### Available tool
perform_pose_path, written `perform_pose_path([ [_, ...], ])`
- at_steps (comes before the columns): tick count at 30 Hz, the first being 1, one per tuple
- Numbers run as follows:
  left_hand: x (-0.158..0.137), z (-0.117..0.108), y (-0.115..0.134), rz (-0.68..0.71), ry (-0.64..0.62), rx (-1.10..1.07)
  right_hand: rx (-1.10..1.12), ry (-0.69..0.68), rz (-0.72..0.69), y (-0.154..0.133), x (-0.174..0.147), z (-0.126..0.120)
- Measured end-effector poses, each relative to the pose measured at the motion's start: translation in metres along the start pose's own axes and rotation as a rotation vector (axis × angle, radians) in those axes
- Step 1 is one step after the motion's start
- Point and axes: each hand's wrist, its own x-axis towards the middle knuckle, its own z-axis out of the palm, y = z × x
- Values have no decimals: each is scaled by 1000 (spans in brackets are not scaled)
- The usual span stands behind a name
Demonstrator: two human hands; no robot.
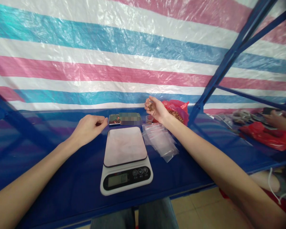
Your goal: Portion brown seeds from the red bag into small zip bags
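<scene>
My right hand [156, 110] is raised at the back of the shelf, its fingers curled around a few small brownish-gold pieces [150, 107]. Just beyond it and to the right sits a red plastic bag [182, 106] full of similar small pieces. A small clear cup [149, 119] stands below that hand. My left hand [91, 126] rests on the blue surface with fingers curled in, its fingertips by the left end of a phone [114, 119]; what they hold, if anything, is hidden. Between my arms lies a white digital scale [126, 148] with a bare plate, reading 0.0.
Clear zip bags [163, 143] lie fanned to the right of the scale on the blue shelf [81, 178]. Blue metal braces [225, 68] rise at both sides before a striped plastic sheet [109, 73]. At far right, another person's hand [277, 119] is near a red bag [269, 136].
</scene>
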Motion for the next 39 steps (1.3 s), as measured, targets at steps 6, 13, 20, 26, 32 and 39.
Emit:
perform_pose_path([
  [6, 0, -1, 1, 9, -2, -1, -129, -94, -73, 3, -4, -5],
  [13, 0, -1, 1, 6, -2, 8, -168, -92, -127, 3, -9, -6],
  [20, 0, 0, 0, 14, -1, 10, -165, -117, -101, 5, -12, -10],
  [26, 0, -1, 0, 13, 4, 12, -443, -112, -242, -7, -16, -14],
  [32, 0, -1, -1, 8, 1, 3, -1262, -215, -211, -37, -39, -47],
  [39, 1, 0, -4, -12, 4, -1, -1176, -389, -75, -24, -55, -63],
])
